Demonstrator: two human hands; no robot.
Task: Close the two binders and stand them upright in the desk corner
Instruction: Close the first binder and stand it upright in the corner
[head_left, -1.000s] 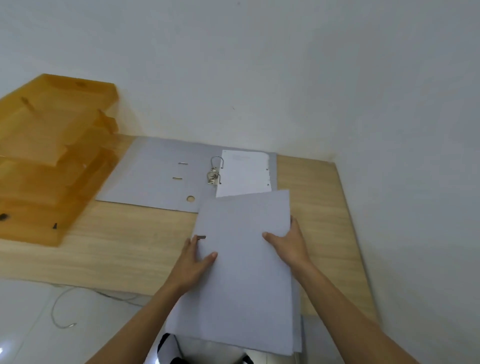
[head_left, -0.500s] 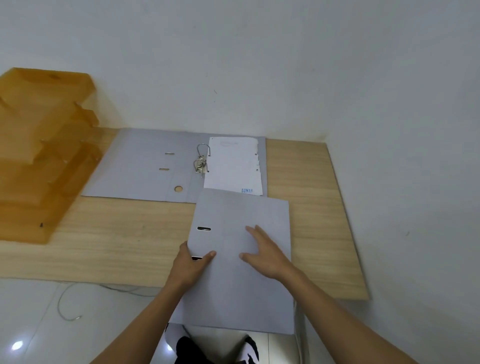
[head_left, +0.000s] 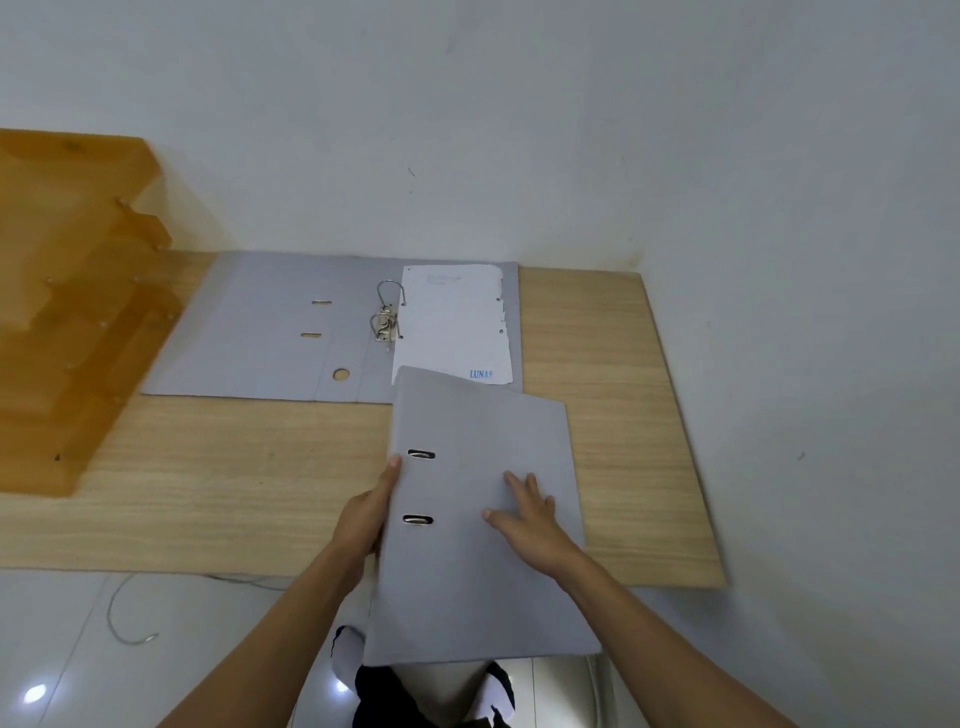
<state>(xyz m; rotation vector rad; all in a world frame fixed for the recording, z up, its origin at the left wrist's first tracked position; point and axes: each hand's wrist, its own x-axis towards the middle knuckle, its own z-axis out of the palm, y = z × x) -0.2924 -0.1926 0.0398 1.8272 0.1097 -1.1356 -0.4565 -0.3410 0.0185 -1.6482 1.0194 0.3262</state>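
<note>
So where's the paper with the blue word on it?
In the head view, the paper lies in the open binder at the desk's back, just beyond the closed binder.

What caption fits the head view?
Both hands, left and right, press the closed binder flat at the desk edge; the open binder lies behind.

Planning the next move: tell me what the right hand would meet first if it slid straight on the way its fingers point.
Probably the white sheet in the open binder, past the closed binder's far edge.
</note>
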